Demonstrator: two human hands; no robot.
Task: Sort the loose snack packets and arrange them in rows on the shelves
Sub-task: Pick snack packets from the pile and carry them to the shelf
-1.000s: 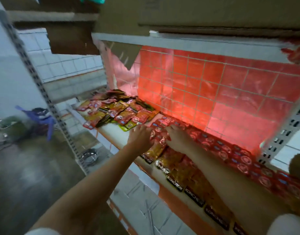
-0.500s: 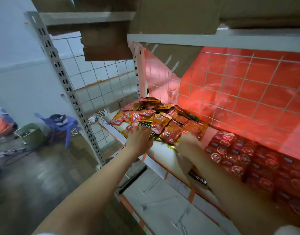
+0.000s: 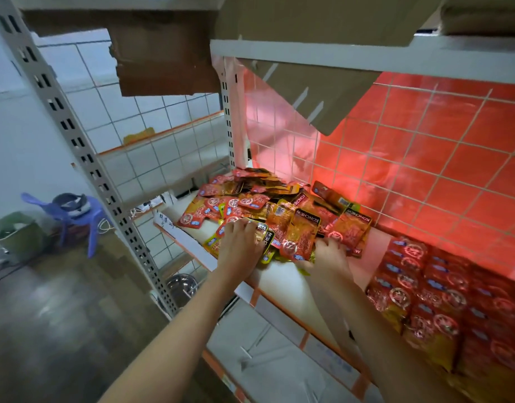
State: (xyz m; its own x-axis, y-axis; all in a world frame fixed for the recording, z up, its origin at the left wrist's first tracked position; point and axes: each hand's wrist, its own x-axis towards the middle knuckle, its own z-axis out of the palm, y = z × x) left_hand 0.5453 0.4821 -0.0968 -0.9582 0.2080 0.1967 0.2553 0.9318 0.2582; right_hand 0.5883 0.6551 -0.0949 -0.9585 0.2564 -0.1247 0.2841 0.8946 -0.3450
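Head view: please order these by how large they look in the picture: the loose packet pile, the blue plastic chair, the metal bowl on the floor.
1. Loose packet pile, largest by far.
2. Blue plastic chair.
3. Metal bowl, smallest.
The chair stands farther from the camera than the pile, so this order holds only for how they look in the picture, not for true size.

We have one view only: head-worn wide-angle camera. We look forward and down, tilted, along both forearms onto shelf [image 3: 282, 282] from close above its front edge. Heap of packets [image 3: 267, 210] sits near frame centre, within arm's reach. Upper shelf [image 3: 366, 55] crowds top of frame. Floor [image 3: 61, 315] falls away at our left. No second view shares scene.
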